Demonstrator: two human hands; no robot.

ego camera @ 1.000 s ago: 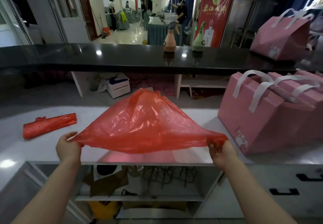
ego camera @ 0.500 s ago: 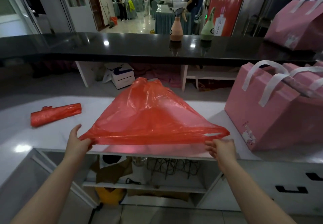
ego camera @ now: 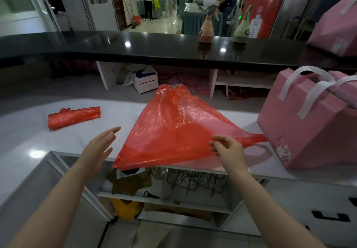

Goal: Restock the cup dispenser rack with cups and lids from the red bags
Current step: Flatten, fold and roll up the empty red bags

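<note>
- Red bag front and centre, spread in a slack tent over the near edge of the white counter, its far end bunched up and its near hem hanging past the edge.
- Right hand has the near hem beside the loop handle, fingers pinching the film; it looks a light hold rather than a fistful.
- Left hand is off the plastic, fingers released and stretched out, hovering just beside the bag's left corner.
- Rolled red bag lies on the counter to the left, well apart from both hands, untouched.
- The spread bag looks flat and limp; whether any cups or lids are inside cannot be told from here.
- No cup dispenser rack clearly in view; there is a wire frame on the shelf under the counter, but what it is I cannot say.
- Pink gift bags stand near on the right.
- To do this step well, I'd say: get the left hand onto the opposite hem, find the mouth and part the two layers gently, since thin film clings and tears if yanked.
- Keep the bag's weight on the counter so nothing slides off the edge.
</note>
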